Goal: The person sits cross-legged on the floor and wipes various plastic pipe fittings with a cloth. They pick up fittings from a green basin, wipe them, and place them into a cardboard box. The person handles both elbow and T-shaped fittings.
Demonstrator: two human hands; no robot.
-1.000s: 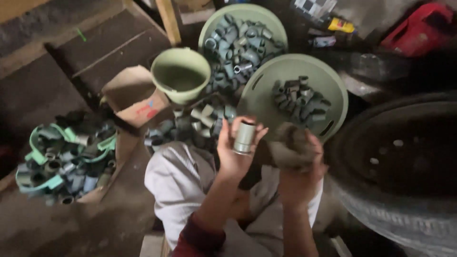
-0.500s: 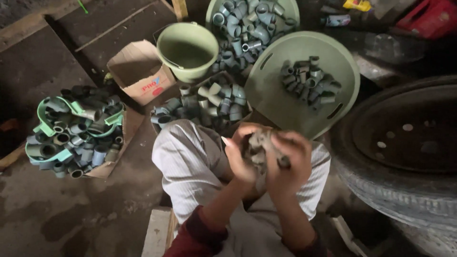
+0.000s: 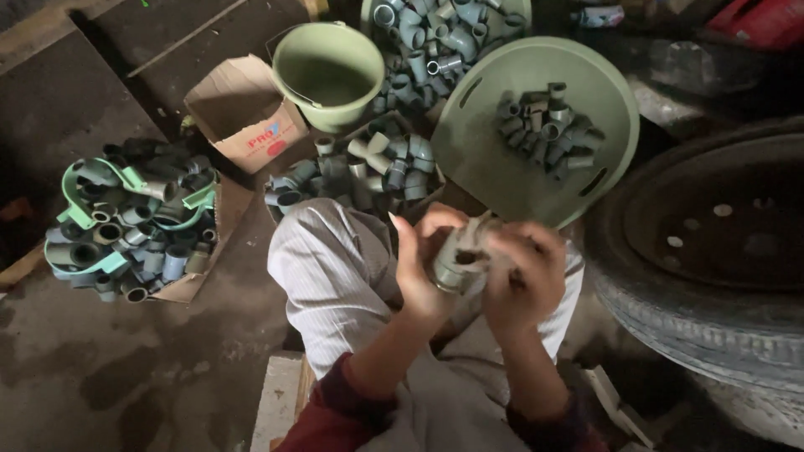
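Since the earlier frame both hands have drawn together over the lap, closing around one short grey plastic pipe fitting (image 3: pixel 459 261). Left hand (image 3: pixel 423 268) cups it from the side, fingers curled about its body to steady it; right hand (image 3: pixel 523 280) wraps the other end, fingers clamped, seemingly to rub or twist it. Beyond the knees, a shallow green plastic basin (image 3: pixel 486 159) holding like fittings and an empty green plastic bucket (image 3: pixel 328 71) stand near on the floor.

bucket (image 3: pixel 328 74) behind knee | box (image 3: pixel 243 113) left of it | tyre (image 3: pixel 712 251) right
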